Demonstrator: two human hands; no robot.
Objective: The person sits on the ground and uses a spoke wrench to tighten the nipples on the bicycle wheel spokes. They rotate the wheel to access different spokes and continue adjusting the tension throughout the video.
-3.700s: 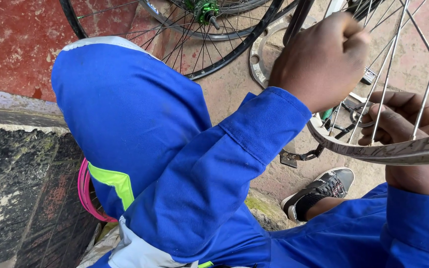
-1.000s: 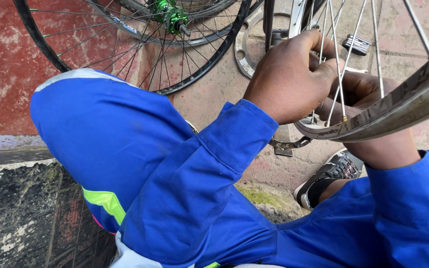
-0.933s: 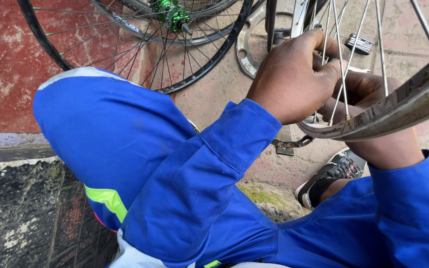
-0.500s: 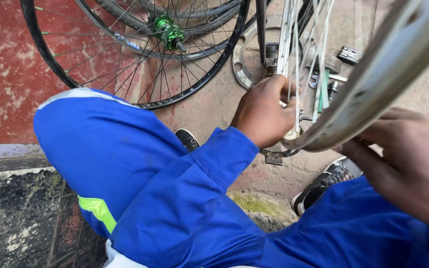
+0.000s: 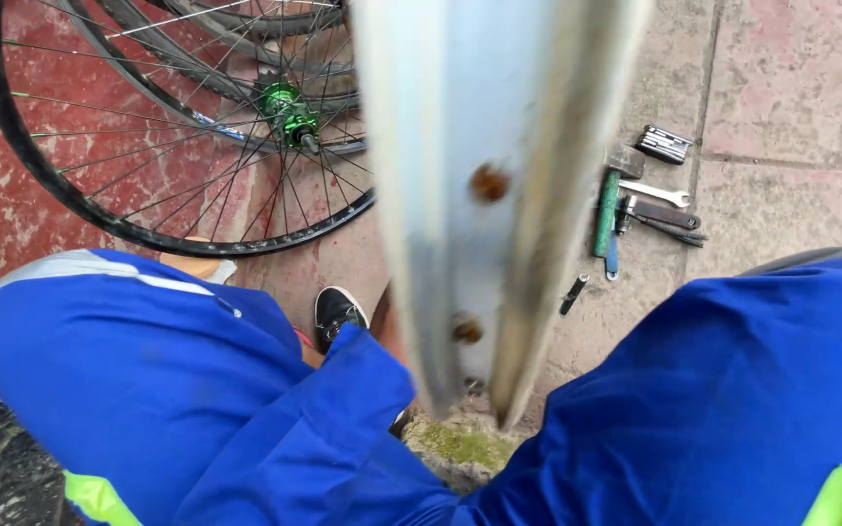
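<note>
Blurred silvery metal wheel rim (image 5: 484,195), seen edge-on with rusty spoke holes, fills the centre of the view, close to the camera between two blue-clad knees (image 5: 138,360). Both hands are hidden behind the rim and sleeves; their grip cannot be told. Left of the rim, black spoked wheels (image 5: 148,146) with a green hub (image 5: 285,105); right of it, hand tools (image 5: 640,200) scattered on paving. A black shoe (image 5: 338,314) lies at its lower left.

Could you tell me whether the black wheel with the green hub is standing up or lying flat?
Cannot tell: the black wheel with its green hub fills the view against red ground.
</note>
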